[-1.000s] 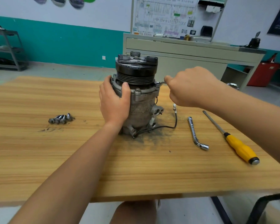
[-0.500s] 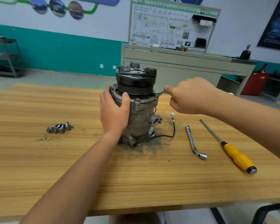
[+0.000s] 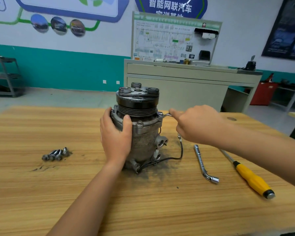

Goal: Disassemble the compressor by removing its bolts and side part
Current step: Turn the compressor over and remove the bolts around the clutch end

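Observation:
A grey compressor (image 3: 144, 142) with a black pulley on top stands upright in the middle of the wooden table (image 3: 41, 193). My left hand (image 3: 115, 135) grips its left side just below the flange. My right hand (image 3: 197, 124) holds a small wrench (image 3: 165, 115) whose head sits on a bolt at the flange's right edge. Another flange bolt (image 3: 140, 123) faces me. Several removed bolts (image 3: 55, 154) lie together on the table to the left.
An L-shaped socket wrench (image 3: 203, 165) and a yellow-handled screwdriver (image 3: 249, 176) lie on the table to the right. A black wire (image 3: 180, 150) loops from the compressor's base. Dark grime surrounds the base. A grey cabinet (image 3: 186, 86) stands behind the table.
The camera has tilted up, so everything sits lower in view. My right hand with the wrench has shifted slightly; the left hand keeps its grip on the compressor.

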